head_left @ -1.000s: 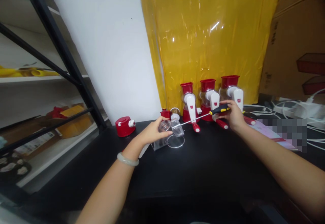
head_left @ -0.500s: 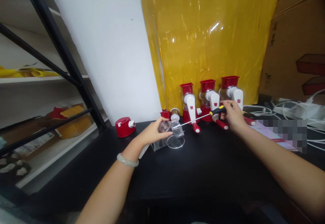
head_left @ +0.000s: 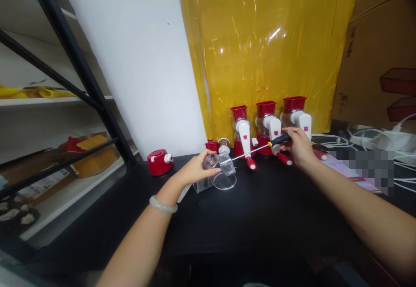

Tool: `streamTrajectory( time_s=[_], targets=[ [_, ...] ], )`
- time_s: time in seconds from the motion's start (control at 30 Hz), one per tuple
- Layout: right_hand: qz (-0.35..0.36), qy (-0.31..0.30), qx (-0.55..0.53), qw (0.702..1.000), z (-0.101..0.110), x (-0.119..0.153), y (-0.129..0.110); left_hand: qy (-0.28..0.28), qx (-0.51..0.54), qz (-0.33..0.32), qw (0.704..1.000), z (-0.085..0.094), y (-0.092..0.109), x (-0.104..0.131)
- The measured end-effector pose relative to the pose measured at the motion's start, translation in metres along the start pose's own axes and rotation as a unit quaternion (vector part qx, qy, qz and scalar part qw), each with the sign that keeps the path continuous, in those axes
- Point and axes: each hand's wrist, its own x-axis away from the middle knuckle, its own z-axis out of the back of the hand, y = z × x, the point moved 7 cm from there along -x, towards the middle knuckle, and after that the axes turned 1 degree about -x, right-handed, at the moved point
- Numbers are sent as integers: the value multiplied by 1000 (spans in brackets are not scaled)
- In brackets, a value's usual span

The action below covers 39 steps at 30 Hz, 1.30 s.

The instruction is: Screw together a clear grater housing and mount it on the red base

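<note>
My left hand (head_left: 198, 167) is closed on a clear plastic grater body (head_left: 228, 165), which lies tilted low over the black table with its round clear rim facing forward. In my right hand (head_left: 299, 146) is a screwdriver (head_left: 250, 151), gripped by its dark handle with a yellow collar. Its long metal shaft points left, and the tip meets the right end of the clear body; the exact contact is too small to make out. Just behind my left hand sit a metal grater drum (head_left: 224, 145) with a white rim and a small red part (head_left: 211, 145).
Three red-and-white rotary graters (head_left: 242, 131) with crank handles stand along the back. A red base (head_left: 158, 162) with a white knob sits left. White cables (head_left: 398, 148) and a printed sheet (head_left: 346, 170) lie right. A black-framed shelf (head_left: 94, 92) borders the left side.
The screwdriver handle has turned in my right hand, so its yellow stripe shows less. Both hands and the clear body stay in nearly the same place.
</note>
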Motion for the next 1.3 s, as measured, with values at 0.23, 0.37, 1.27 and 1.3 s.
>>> streamTrajectory(
  time_s=[0.23, 0.37, 1.27, 1.3],
  targets=[
    [3, 7, 22, 1000, 0, 4, -2, 1, -3, -1, 1000, 0, -1, 0],
    [-18, -28, -23, 999, -1, 3, 0, 0, -10, 1, 1000, 0, -1, 0],
    [-28, -8, 0, 1000, -1, 1, 2, 0, -2, -5, 1000, 0, 0, 0],
    [-27, -3, 2, 1000, -1, 2, 2, 0, -2, -4, 1000, 0, 0, 0]
  ],
)
